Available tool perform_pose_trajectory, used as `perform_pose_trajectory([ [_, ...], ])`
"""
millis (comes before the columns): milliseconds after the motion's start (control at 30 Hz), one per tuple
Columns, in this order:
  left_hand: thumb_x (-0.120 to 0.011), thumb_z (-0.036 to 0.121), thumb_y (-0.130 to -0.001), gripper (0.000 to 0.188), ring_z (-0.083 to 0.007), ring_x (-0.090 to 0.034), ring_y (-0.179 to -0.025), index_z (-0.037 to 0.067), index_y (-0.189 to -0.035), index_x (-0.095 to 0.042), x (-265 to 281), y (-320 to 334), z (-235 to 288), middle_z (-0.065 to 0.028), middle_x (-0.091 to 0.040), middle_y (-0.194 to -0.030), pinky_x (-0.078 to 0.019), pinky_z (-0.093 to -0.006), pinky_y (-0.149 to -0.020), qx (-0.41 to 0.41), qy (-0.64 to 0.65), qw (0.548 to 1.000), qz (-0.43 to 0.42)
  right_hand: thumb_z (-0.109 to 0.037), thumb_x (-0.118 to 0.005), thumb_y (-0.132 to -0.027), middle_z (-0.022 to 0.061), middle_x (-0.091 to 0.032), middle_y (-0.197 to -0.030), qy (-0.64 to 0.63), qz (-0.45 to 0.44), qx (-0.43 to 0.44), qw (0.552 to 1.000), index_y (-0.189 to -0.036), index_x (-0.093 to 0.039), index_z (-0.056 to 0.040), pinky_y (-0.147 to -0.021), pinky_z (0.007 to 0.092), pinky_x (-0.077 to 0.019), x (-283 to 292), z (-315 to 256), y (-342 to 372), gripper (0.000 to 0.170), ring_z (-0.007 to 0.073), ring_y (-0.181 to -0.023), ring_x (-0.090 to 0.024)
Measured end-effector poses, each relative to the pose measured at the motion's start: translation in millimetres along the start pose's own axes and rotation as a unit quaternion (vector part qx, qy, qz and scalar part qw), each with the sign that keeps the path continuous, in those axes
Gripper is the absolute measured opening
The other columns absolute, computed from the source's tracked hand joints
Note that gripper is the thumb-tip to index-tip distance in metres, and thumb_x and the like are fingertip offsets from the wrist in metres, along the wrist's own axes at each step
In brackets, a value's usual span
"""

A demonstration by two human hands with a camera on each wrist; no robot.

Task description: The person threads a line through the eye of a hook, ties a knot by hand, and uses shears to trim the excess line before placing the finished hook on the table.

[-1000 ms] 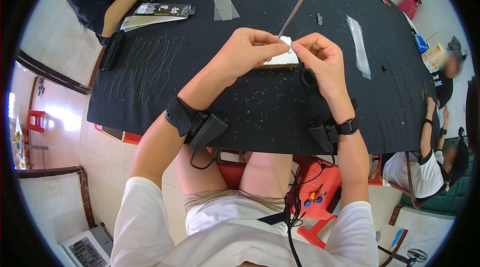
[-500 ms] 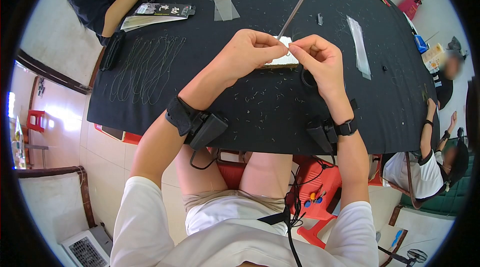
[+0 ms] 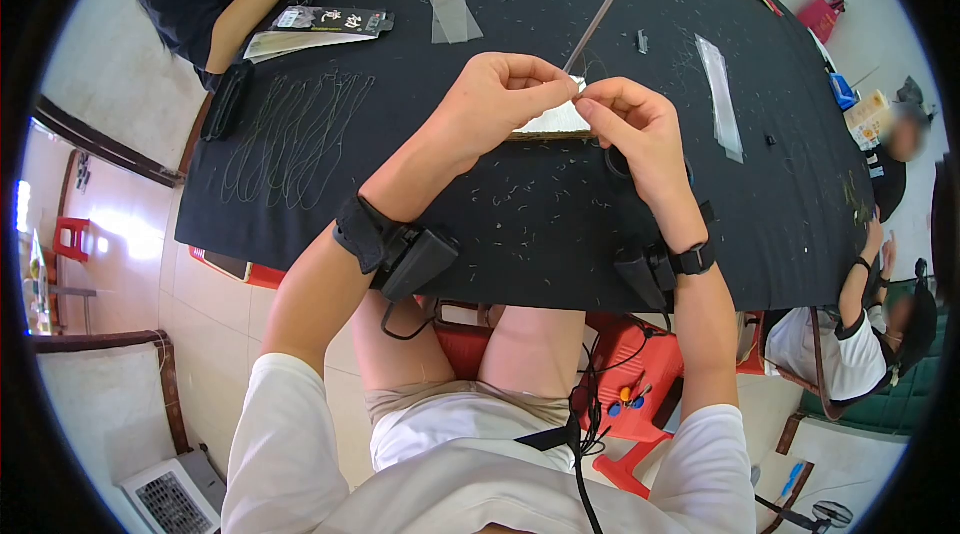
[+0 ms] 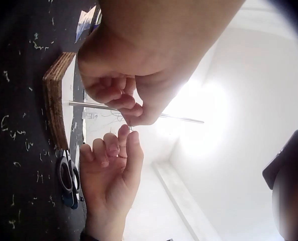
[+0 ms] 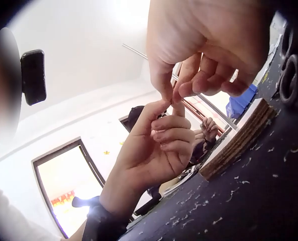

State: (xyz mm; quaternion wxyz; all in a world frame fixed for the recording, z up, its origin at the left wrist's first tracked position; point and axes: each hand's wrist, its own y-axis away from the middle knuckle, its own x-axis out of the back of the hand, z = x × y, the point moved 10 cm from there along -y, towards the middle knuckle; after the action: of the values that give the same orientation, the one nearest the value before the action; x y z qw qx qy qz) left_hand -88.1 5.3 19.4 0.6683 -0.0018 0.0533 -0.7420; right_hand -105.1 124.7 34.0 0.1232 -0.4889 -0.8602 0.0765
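Observation:
Both hands meet fingertip to fingertip above a white-topped wooden block (image 3: 555,124). My left hand (image 3: 488,102) pinches a thin dark line (image 4: 115,115) between thumb and forefinger, and a small loop of it shows near the fingertips in the left wrist view. Facing it, my right hand (image 3: 645,129) pinches at the same spot with thumb and forefinger, the other fingers curled loosely. The tiny piece at the pinch is mostly hidden by the fingertips. A slim metal rod (image 3: 608,6) stands up from the block, just behind the hands.
Scissors (image 4: 64,175) lie beside the block. Several thin looped lines (image 3: 295,139) are spread at the left of the black tablecloth (image 3: 450,234), which is strewn with clippings. Clear plastic sleeves (image 3: 720,99) and a black-labelled packet (image 3: 325,22) lie farther back. Other people sit around the table.
The fingertips have shifted slightly while staying together, and my right hand has dipped a little. At the right, another person's raised hand has come down.

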Motion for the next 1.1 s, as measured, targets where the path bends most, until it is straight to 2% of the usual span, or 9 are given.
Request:
perform_pose_trajectory([
  [267, -0.065, 0.023, -0.079, 0.024, -0.0031, -0.038, -0.055, 0.002, -0.090, -0.065, -2, 0, 0, 0.0027, -0.052, -0.064, -0.0281, -0.0182, -0.048, 0.002, -0.003, 1.000, -0.009, -0.012, -0.063, -0.081, -0.0012, -0.060, -0.072, -0.003, 0.006, -0.005, 1.000, -0.087, -0.063, -0.0039, -0.050, 0.0149, -0.0360, 4, 3, -1, 0.010, 0.0018, -0.060, -0.050],
  [567, -0.063, 0.022, -0.080, 0.023, -0.0032, -0.039, -0.055, 0.002, -0.090, -0.066, 5, 0, 2, 0.0020, -0.053, -0.064, -0.0286, -0.0179, -0.048, -0.001, 0.007, 0.999, 0.031, -0.008, -0.061, -0.081, -0.0007, -0.060, -0.074, -0.012, 0.004, -0.004, 1.000, -0.085, -0.061, -0.0031, -0.057, 0.0146, -0.0405, 4, 0, -1, 0.007, 0.0026, -0.064, -0.053],
  [667, -0.064, 0.023, -0.079, 0.023, -0.0035, -0.039, -0.054, 0.003, -0.090, -0.066, 5, 0, 1, 0.0014, -0.053, -0.064, -0.0283, -0.0176, -0.048, 0.004, 0.012, 1.000, 0.026, -0.009, -0.061, -0.080, -0.0006, -0.060, -0.074, 0.014, 0.008, 0.002, 1.000, -0.084, -0.060, -0.0035, -0.058, 0.0143, -0.0406, 4, 0, 0, 0.006, 0.0024, -0.064, -0.053],
  [733, -0.066, 0.024, -0.077, 0.024, -0.0037, -0.040, -0.054, 0.003, -0.090, -0.065, -3, 1, 1, 0.0015, -0.053, -0.063, -0.0279, -0.0176, -0.047, 0.006, -0.013, 1.000, -0.015, -0.009, -0.061, -0.080, -0.0011, -0.059, -0.072, 0.018, 0.007, 0.015, 1.000, -0.083, -0.060, -0.0039, -0.056, 0.0142, -0.0398, 3, -1, 0, 0.006, 0.0018, -0.063, -0.052],
  [833, -0.067, 0.026, -0.076, 0.026, -0.0038, -0.041, -0.053, 0.004, -0.089, -0.066, -4, 0, 2, 0.0018, -0.053, -0.062, -0.0277, -0.0178, -0.046, -0.014, -0.033, 0.999, -0.030, -0.009, -0.062, -0.079, -0.0021, -0.058, -0.070, 0.028, 0.009, 0.027, 0.999, -0.082, -0.060, -0.0040, -0.054, 0.0141, -0.0378, 4, 0, -1, 0.007, 0.0011, -0.060, -0.050],
  [1100, -0.066, 0.027, -0.077, 0.026, -0.0042, -0.041, -0.053, 0.004, -0.090, -0.066, -5, 1, 2, 0.0018, -0.054, -0.062, -0.0276, -0.0185, -0.046, -0.015, -0.050, 0.998, -0.028, -0.009, -0.061, -0.079, -0.0028, -0.057, -0.070, 0.039, 0.012, 0.035, 0.999, -0.083, -0.060, -0.0038, -0.052, 0.0143, -0.0358, 4, 1, 0, 0.006, 0.0006, -0.058, -0.048],
])
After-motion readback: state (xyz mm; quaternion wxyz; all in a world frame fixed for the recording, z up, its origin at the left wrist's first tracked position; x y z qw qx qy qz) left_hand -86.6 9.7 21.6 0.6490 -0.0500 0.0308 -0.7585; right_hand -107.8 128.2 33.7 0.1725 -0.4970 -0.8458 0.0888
